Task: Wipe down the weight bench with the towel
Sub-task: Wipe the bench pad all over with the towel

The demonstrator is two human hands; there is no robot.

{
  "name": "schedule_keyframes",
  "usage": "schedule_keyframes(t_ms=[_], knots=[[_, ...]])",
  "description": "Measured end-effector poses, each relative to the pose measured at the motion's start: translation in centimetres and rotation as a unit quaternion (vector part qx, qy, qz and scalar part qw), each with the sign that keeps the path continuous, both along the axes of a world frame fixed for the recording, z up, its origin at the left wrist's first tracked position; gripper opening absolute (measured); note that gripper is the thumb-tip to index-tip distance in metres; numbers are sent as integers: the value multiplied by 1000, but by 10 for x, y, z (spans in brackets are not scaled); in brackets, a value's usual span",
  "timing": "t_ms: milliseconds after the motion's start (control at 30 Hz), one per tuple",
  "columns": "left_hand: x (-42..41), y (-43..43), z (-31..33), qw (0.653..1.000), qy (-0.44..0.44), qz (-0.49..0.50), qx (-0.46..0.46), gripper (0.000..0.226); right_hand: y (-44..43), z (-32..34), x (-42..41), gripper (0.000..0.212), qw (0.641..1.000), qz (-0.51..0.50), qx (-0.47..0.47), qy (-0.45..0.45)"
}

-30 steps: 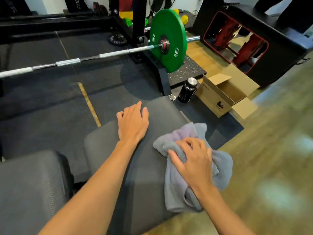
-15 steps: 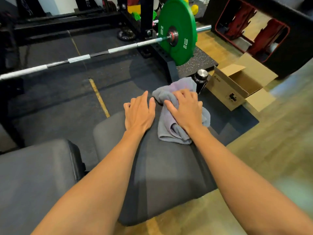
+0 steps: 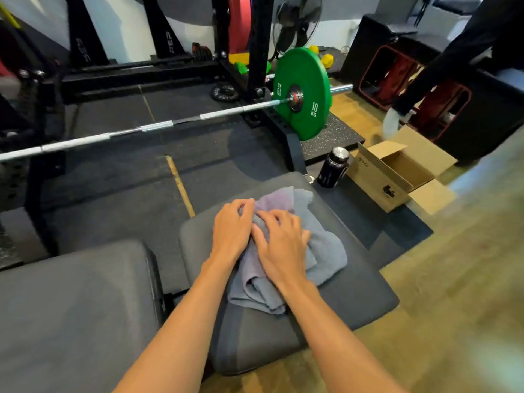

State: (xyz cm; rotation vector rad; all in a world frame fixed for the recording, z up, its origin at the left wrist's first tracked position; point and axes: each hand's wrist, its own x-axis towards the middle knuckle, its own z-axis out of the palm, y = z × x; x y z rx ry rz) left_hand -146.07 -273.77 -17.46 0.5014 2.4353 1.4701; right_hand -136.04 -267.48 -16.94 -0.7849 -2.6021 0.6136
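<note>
Bunched softly on the bench (image 3: 354, 282), the limp towel (image 3: 320, 248) is pinned under the right hand (image 3: 283, 245) and apparently pinched by the curled left hand (image 3: 232, 231).

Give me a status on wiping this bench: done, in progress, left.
Done: nothing can be confirmed; the pads show no visible wipe marks. In progress: both hands, left hand and right hand, press the bunched towel on the seat pad, near its middle. Left: the back pad beside it has no towel on it and likely needs wiping, as do the seat pad's edges.
</note>
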Motion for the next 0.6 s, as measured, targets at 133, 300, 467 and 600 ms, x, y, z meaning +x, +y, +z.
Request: schedule_keyframes(t_ms=[133, 300, 467, 600], knots=[[-32, -33, 9, 986, -155, 57, 33, 46, 13, 16, -30, 48, 994, -49, -96, -6], [-41, -33, 29, 989, -131, 1, 68, 8, 63, 24, -33, 39, 965, -84, -233, -82], [-24, -35, 48, 964, -199, 113, 138, 58, 84, 39, -13, 25, 935, -143, -319, 62], [-10, -44, 46, 976, -213, -41, 24, 49, 75, 34, -7, 40, 949, -74, -283, -117]])
